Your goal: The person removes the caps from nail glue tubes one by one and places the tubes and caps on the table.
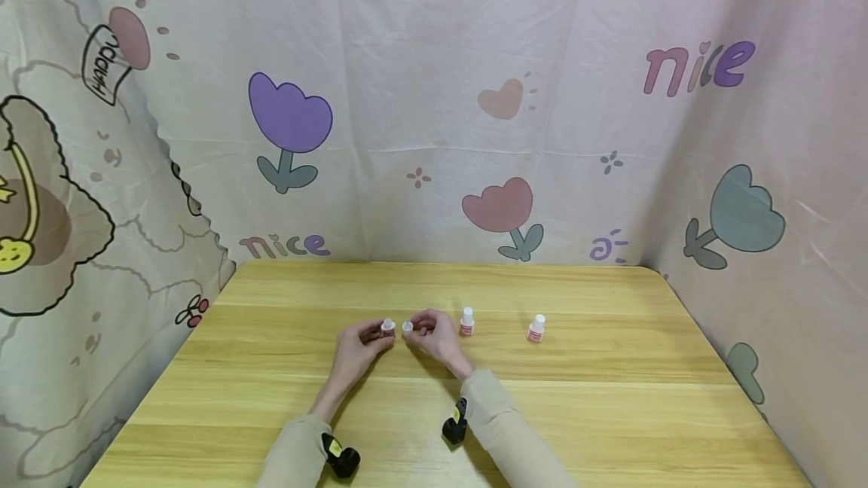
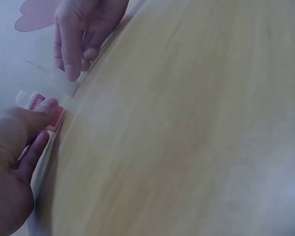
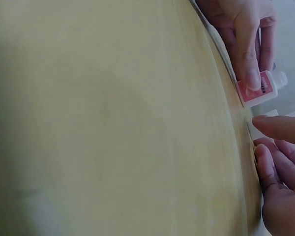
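From the head view I see an uncapped bottle upright near the middle of the table, pinched in the left hand. Just beside it, the right hand pinches a small white cap; the two hands are apart. My right wrist view adds the thumb lying across the bottle's pink label and the pale nozzle. Only the head view gives me the nearer capped bottle, the farther capped bottle and the patterned cloth behind.
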The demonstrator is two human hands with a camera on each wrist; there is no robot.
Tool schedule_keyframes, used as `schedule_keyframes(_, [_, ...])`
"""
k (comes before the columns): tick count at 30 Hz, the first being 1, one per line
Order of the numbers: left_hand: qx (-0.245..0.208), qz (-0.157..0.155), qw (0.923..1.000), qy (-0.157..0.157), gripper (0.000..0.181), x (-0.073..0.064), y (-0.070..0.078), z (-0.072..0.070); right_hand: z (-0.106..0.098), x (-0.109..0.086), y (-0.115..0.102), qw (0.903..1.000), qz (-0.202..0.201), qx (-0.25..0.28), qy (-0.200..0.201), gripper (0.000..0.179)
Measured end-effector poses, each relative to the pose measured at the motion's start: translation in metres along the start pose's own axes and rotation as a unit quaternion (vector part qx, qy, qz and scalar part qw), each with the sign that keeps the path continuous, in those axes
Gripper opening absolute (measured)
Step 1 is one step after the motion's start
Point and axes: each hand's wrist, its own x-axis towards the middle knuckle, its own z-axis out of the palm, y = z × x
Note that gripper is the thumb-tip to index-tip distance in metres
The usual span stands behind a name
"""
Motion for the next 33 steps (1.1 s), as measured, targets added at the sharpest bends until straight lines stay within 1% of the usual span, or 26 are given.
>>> schedule_keyframes(4, [0.013, -0.006, 0.9997, 0.017, 0.040, -0.004, 0.001, -0.003, -0.003, -0.004, 0.001, 0.9994, -0.009, 0.032, -0.002, 0.032])
schedule_keyframes(7, [0.024, -0.016, 0.9988, 0.039, 0.043, -0.008, 0.001, -0.005, -0.008, -0.010, 0.000, 0.9982, -0.013, 0.056, -0.016, 0.041])
schedule_keyframes(9, [0.032, -0.026, 0.9977, 0.054, 0.044, -0.011, 0.002, -0.006, -0.011, -0.014, -0.001, 0.9970, -0.011, 0.069, -0.035, 0.047])
schedule_keyframes(10, [0.035, -0.030, 0.9971, 0.060, 0.044, -0.012, 0.002, -0.006, -0.014, -0.016, -0.001, 0.9962, -0.003, 0.074, -0.046, 0.051])
schedule_keyframes(13, [0.041, -0.043, 0.9955, 0.074, 0.046, -0.017, 0.005, -0.007, -0.022, -0.022, -0.003, 0.9919, 0.011, 0.094, -0.085, 0.059])
schedule_keyframes(16, [0.038, -0.049, 0.9945, 0.084, 0.047, -0.022, 0.010, -0.007, -0.031, -0.027, -0.004, 0.9865, 0.022, 0.106, -0.123, 0.064])
schedule_keyframes(19, [0.034, -0.041, 0.9935, 0.101, 0.044, -0.027, 0.014, -0.006, -0.040, -0.033, -0.004, 0.9814, 0.020, 0.114, -0.153, 0.065])
schedule_keyframes(22, [0.032, -0.025, 0.9920, 0.119, 0.038, -0.031, 0.017, -0.005, -0.048, -0.039, -0.005, 0.9779, 0.018, 0.116, -0.173, 0.064])
schedule_keyframes(24, [0.034, -0.011, 0.9909, 0.130, 0.033, -0.032, 0.019, -0.003, -0.053, -0.044, -0.006, 0.9767, 0.018, 0.114, -0.181, 0.063])
schedule_keyframes(28, [0.030, 0.030, 0.9876, 0.151, 0.024, -0.035, 0.024, 0.002, -0.066, -0.055, -0.006, 0.9736, 0.019, 0.116, -0.196, 0.064])
schedule_keyframes(31, [0.019, 0.052, 0.9860, 0.157, 0.019, -0.038, 0.029, 0.007, -0.078, -0.063, -0.004, 0.9710, 0.021, 0.122, -0.204, 0.065])
schedule_keyframes(33, [0.011, 0.059, 0.9865, 0.153, 0.017, -0.041, 0.031, 0.010, -0.086, -0.067, -0.003, 0.9695, 0.023, 0.131, -0.206, 0.064])
